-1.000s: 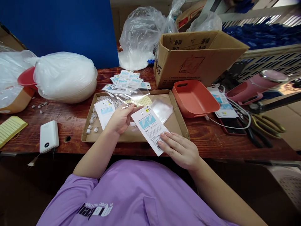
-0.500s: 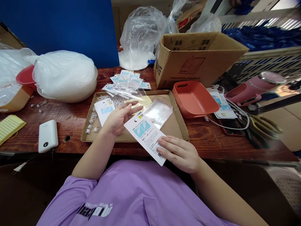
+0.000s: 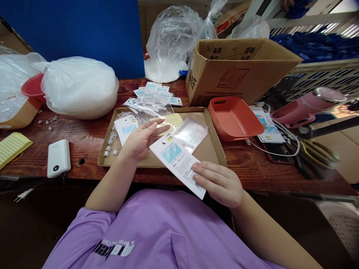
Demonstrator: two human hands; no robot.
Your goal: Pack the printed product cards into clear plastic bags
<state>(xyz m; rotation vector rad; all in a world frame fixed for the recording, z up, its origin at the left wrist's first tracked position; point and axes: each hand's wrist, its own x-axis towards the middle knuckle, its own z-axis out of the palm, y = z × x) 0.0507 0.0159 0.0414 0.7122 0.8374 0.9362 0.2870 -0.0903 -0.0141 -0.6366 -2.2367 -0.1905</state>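
Observation:
My right hand [image 3: 220, 183] pinches the lower end of a white printed card [image 3: 175, 160] with a blue picture and a small yellow sticker near its top. The card slants over the near edge of a flat cardboard tray [image 3: 211, 147]. My left hand [image 3: 141, 140] hovers over the tray with fingers spread, holding nothing, just left of the card's top end. Beyond its fingertips lie a yellow sticker sheet [image 3: 172, 120] and a clear plastic sleeve [image 3: 192, 131]. A second white card [image 3: 126, 127] and small white parts [image 3: 110, 144] lie in the tray's left part.
More cards in sleeves [image 3: 154, 95] lie behind the tray. An orange plastic basket [image 3: 234, 117], a cardboard box [image 3: 238, 69], scissors [image 3: 318, 149] and a pink flask [image 3: 305, 106] are at the right. White plastic bags [image 3: 80, 87], a white power bank [image 3: 58, 157] and yellow stickers [image 3: 11, 145] are left.
My left hand let go of the card's top and spread its fingers. My right hand tilted the card lower and drew it slightly toward me.

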